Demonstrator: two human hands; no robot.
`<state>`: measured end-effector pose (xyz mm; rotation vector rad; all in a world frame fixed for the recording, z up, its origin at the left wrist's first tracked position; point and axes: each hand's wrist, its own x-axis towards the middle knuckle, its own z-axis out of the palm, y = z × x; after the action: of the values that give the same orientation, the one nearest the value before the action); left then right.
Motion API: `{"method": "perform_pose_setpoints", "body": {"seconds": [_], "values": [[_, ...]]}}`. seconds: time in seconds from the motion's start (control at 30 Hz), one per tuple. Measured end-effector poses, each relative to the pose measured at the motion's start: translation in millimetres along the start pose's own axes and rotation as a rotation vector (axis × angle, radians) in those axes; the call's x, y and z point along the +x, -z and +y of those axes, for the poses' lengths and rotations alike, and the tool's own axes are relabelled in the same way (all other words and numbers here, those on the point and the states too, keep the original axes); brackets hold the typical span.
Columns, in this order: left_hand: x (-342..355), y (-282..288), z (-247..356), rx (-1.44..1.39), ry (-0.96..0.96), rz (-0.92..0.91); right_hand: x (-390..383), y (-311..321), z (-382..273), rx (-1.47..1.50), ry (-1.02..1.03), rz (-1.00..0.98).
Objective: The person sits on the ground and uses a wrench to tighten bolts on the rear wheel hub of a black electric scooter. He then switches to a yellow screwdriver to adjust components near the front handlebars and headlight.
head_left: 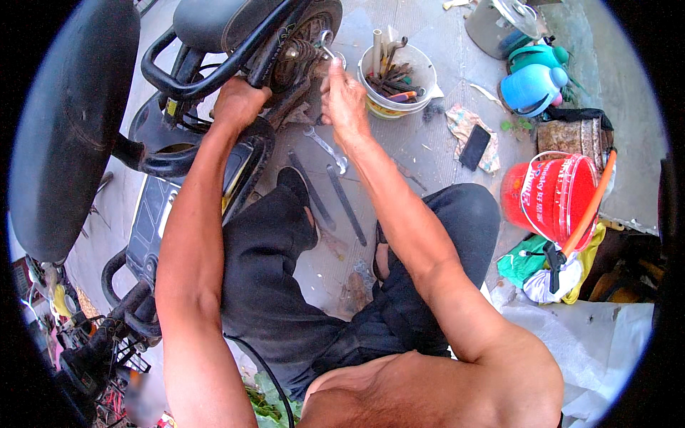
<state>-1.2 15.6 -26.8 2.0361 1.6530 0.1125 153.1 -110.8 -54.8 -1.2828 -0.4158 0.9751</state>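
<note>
An electric scooter with a black seat [225,25] stands at my left, its rear wheel [303,43] at the top of the view. My left hand [241,103] is closed on the scooter's dark frame beside the shock absorber, its fingertips hidden. In my closed right hand [344,100] is a metal wrench [326,39], whose open jaw sits beside the wheel hub. Between my feet and the scooter lies a second wrench [327,150] on the floor. Two flat dark metal bars [346,203] lie close to it.
Right of my right hand is a white bucket [399,107] of tools. A phone [474,148] lies on a patterned cloth [460,121]. Farther right stand a red bucket [549,196], a blue jug [531,89] and a metal pot [492,28]. An orange-handled tool [592,207] leans there.
</note>
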Motion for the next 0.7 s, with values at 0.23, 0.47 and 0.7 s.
{"method": "perform_pose_setpoints", "body": {"seconds": [0.23,0.47,0.7], "values": [[0.3,-4.9,-9.5,-0.041,-0.114,0.083,20.8,7.2,40.9,-0.526,0.341,0.014],[-9.5,10.2,12.3,-0.039,0.019,-0.121,43.2,8.2,59.6,-0.606,0.548,0.005],[-6.4,1.4,2.6,-0.014,-0.014,-0.013,58.6,9.7,55.8,-0.7,0.587,-0.084]]}}
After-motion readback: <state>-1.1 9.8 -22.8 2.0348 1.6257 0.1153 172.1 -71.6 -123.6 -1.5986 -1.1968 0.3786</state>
